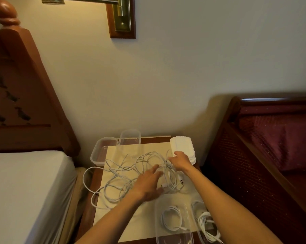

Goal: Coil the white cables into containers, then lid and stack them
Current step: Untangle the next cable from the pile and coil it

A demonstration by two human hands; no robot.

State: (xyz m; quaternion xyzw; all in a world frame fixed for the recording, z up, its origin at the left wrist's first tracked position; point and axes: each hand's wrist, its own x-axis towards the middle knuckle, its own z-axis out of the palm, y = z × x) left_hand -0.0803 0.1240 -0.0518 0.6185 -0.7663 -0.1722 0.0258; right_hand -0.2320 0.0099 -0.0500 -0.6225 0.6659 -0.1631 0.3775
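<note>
Head view: both hands over tangled cables (131, 173) on the worktop (148, 229); left grip (148, 184) spread flat (fingers straight), right grip (179, 160) pinching a cable near lids (182, 144).

Tangled cables (131, 173) lie between empty containers (104, 150) behind and filled containers (173, 221) in front.

Both bare arms reach forward.
Left hand (147, 184) spread, fingers straight; right hand (179, 161) further out (fingers curled under, grip unclear).
</note>
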